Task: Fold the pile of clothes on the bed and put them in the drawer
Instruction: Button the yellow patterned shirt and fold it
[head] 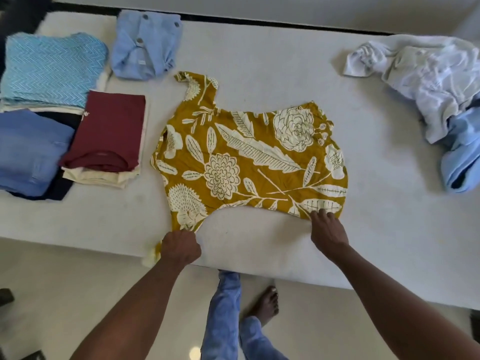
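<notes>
Bed (259,61): before me, its near edge just past my feet.
Patterned top (249,162): flat on the middle of the bed, one strap pointing away from me.
My left hand (180,246): grips the top's near left strap at the bed's edge.
My right hand (328,229): fingertips on the top's near right hem.
Folded stacks (65,126): on the bed, left of the top.
Folded shirt (146,45): behind the stacks, beyond the top's far left.
Unfolded pile (431,100): far right, well apart from the top.
</notes>
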`<state>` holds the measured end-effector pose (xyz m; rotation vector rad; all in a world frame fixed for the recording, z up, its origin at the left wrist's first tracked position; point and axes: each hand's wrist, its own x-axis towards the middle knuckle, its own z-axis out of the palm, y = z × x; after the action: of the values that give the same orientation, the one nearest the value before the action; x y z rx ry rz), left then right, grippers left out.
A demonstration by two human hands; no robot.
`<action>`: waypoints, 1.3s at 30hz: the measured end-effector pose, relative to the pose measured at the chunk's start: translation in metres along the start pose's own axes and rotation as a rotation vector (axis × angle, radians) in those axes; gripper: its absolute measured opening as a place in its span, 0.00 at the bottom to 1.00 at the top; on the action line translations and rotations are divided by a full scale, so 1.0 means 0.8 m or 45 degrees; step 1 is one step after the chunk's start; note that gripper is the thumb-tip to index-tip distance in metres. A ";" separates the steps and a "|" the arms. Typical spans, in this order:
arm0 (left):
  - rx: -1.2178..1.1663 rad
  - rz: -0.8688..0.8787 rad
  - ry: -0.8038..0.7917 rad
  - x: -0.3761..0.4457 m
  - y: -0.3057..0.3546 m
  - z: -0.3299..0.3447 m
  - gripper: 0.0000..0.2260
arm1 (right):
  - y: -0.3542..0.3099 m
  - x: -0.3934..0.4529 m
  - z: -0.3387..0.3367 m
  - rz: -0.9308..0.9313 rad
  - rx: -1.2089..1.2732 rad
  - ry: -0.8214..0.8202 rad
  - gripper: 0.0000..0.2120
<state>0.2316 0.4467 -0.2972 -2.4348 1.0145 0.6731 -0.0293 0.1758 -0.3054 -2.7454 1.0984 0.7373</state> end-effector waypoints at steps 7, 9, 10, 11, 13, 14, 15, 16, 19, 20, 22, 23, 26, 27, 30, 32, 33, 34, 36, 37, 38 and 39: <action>0.018 0.263 0.044 0.003 -0.003 -0.001 0.18 | -0.015 0.008 -0.004 -0.107 -0.084 0.077 0.20; -0.054 0.391 -0.081 0.003 -0.004 -0.002 0.17 | -0.019 0.011 -0.006 -0.070 -0.027 0.002 0.16; -0.064 0.384 -0.072 0.003 -0.004 0.001 0.16 | -0.022 0.012 -0.007 0.020 0.000 -0.016 0.13; -0.128 0.376 -0.021 0.001 -0.003 0.002 0.14 | -0.027 0.014 -0.011 0.140 0.006 -0.046 0.12; -0.220 0.382 0.025 -0.002 -0.004 -0.004 0.19 | -0.040 0.018 -0.025 0.264 -0.105 -0.102 0.11; -0.256 0.385 0.063 0.003 -0.006 0.002 0.21 | -0.049 0.021 -0.028 0.234 -0.146 -0.103 0.11; -0.301 0.417 0.203 0.009 -0.007 0.003 0.21 | -0.056 0.024 -0.027 0.140 -0.119 -0.063 0.11; -0.364 0.453 0.219 0.016 -0.006 0.000 0.21 | -0.060 0.024 -0.026 0.033 -0.096 -0.069 0.11; -0.307 0.478 0.021 0.040 -0.001 -0.016 0.24 | -0.061 0.025 -0.030 0.208 -0.061 -0.237 0.12; -0.331 0.460 0.090 0.049 0.002 -0.023 0.25 | -0.059 0.029 -0.035 0.348 0.014 -0.274 0.12; -0.506 0.429 0.351 0.067 0.008 -0.041 0.23 | -0.061 0.045 -0.051 0.460 0.142 -0.234 0.12; -0.550 0.424 0.463 0.083 0.012 -0.049 0.21 | -0.065 0.058 -0.057 0.373 0.180 -0.091 0.14; -0.503 0.438 0.505 0.142 0.028 -0.087 0.14 | -0.074 0.103 -0.078 -0.043 0.380 0.043 0.23; -0.491 0.424 0.448 0.165 0.034 -0.100 0.15 | -0.070 0.125 -0.083 -0.033 0.420 -0.009 0.25; -0.574 0.310 0.367 0.205 0.040 -0.124 0.16 | -0.043 0.162 -0.099 0.510 0.577 -0.014 0.15; -0.625 0.271 0.458 0.240 0.041 -0.143 0.15 | -0.037 0.197 -0.117 0.721 0.536 0.005 0.10; -0.607 0.284 0.529 0.253 0.040 -0.153 0.14 | -0.040 0.212 -0.129 0.640 0.449 0.115 0.11; -0.560 0.307 0.576 0.275 0.036 -0.165 0.14 | -0.048 0.235 -0.142 0.469 0.419 0.216 0.17; -0.513 0.331 0.547 0.317 0.028 -0.181 0.16 | -0.057 0.275 -0.158 0.120 0.425 0.217 0.29; -0.568 0.313 0.511 0.332 0.025 -0.187 0.16 | -0.056 0.291 -0.159 0.069 0.400 0.172 0.31; -0.634 0.275 0.503 0.346 0.021 -0.196 0.16 | -0.051 0.307 -0.160 0.148 0.370 0.135 0.28; -0.717 0.235 0.540 0.360 0.016 -0.206 0.15 | -0.048 0.324 -0.163 0.334 0.406 0.115 0.24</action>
<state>0.4449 0.1945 -0.3342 -3.0921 1.3727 0.5666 0.2106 0.0083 -0.3158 -2.4148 1.4718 0.4189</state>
